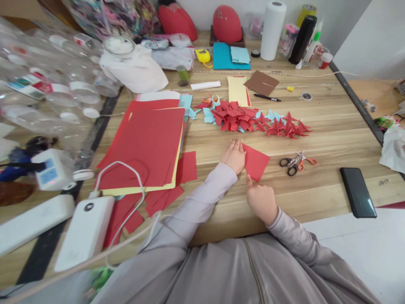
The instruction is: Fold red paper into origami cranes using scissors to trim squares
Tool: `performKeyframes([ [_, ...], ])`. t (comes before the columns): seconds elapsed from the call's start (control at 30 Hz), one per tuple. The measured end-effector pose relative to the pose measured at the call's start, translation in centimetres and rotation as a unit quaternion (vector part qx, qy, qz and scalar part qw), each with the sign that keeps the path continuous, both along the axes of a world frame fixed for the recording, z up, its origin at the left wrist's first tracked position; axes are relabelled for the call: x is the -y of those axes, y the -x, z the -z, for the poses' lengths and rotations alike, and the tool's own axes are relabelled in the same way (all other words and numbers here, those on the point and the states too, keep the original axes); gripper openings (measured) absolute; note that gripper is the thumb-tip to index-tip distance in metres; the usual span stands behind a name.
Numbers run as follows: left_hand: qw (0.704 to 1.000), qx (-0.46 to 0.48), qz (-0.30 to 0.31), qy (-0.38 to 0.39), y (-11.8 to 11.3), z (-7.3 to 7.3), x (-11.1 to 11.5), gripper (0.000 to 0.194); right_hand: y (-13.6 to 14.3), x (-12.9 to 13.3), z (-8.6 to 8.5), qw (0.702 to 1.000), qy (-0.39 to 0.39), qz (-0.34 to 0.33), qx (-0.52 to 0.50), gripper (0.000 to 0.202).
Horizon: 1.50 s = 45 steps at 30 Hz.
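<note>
Paper: one red piece, flat on the surface, just right of the centre of the frame. Left hand: grip wide, fingers flat on the paper's left side. Right hand: index finger extended to the lower edge, other fingers curled; whether the thumb pinches cannot be told.

Progress: the visible part of the paper shows no finished fold; any crease under the left hand is hidden. Done, by appearance: a heap of folded red pieces with light blue pieces among them, above the paper; they overlap, so no exact count. Unshaped: the red cut pieces at centre left, several, partly hidden beneath the red sheets. How many are left to fold cannot be told.

Counts, outward:
- Scissors, two: black scissors and orange scissors, crossed, right of the paper.
- Pen: one, above the heap.
- Brown sheet: one, upper right.
- Tape measure: one, upper centre.
- Phone: one, right side.
</note>
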<state>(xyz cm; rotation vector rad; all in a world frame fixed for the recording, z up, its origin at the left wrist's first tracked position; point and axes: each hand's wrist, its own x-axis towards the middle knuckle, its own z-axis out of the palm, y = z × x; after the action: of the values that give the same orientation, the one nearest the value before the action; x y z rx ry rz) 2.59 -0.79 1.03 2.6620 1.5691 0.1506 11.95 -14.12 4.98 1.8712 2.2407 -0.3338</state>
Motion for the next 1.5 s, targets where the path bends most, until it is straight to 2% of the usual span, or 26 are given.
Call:
performKeyframes([
  [0.13,0.999,0.029,0.020,-0.009,1.1,0.3,-0.5,0.049,-0.9,0.6,0.1,0.999,-0.014,0.005,-0.049,0.033],
  [0.23,0.994,0.083,0.067,-0.021,2.5,-0.2,-0.1,0.046,-2.9,0.4,0.0,0.990,-0.043,0.034,-0.131,0.029],
  [0.37,0.988,0.124,0.081,-0.047,3.0,-1.6,3.2,0.037,-6.1,-1.5,0.1,0.957,-0.159,0.111,-0.215,0.026],
  [0.5,0.988,0.105,0.109,-0.007,1.3,-2.3,7.2,0.046,-7.7,-3.8,0.7,0.945,-0.202,0.094,-0.239,0.022],
  [0.6,0.991,0.084,0.099,-0.006,0.3,-2.1,8.3,0.046,-7.9,-4.6,1.2,0.944,-0.209,0.079,-0.242,0.022],
  [0.77,0.992,0.059,0.109,-0.035,0.0,-1.6,7.9,0.035,-8.3,-4.7,1.8,0.943,-0.218,0.060,-0.245,0.021],
  [0.93,0.989,0.076,0.113,-0.055,-0.2,-1.5,7.9,0.025,-8.7,-4.9,1.8,0.941,-0.220,0.046,-0.254,0.023],
  [1.13,0.978,0.138,0.150,-0.053,1.3,-0.5,7.1,0.018,-9.0,-6.0,2.1,0.945,-0.216,0.002,-0.245,0.043],
  [1.23,0.966,0.215,0.131,-0.054,2.7,0.3,6.4,0.019,-9.0,-6.5,2.4,0.945,-0.209,-0.017,-0.252,0.043],
  [1.37,0.945,0.317,0.078,-0.009,4.0,0.3,5.4,0.023,-8.4,-7.1,2.3,0.933,-0.199,-0.037,-0.298,0.021],
  [1.43,0.922,0.382,0.052,0.016,4.2,-0.1,4.8,0.022,-8.0,-7.6,2.3,0.925,-0.203,-0.032,-0.319,0.021],
  [1.5,0.882,0.469,0.013,0.046,4.2,-0.3,4.1,0.020,-7.7,-8.1,2.2,0.912,-0.209,-0.016,-0.352,0.027],
])
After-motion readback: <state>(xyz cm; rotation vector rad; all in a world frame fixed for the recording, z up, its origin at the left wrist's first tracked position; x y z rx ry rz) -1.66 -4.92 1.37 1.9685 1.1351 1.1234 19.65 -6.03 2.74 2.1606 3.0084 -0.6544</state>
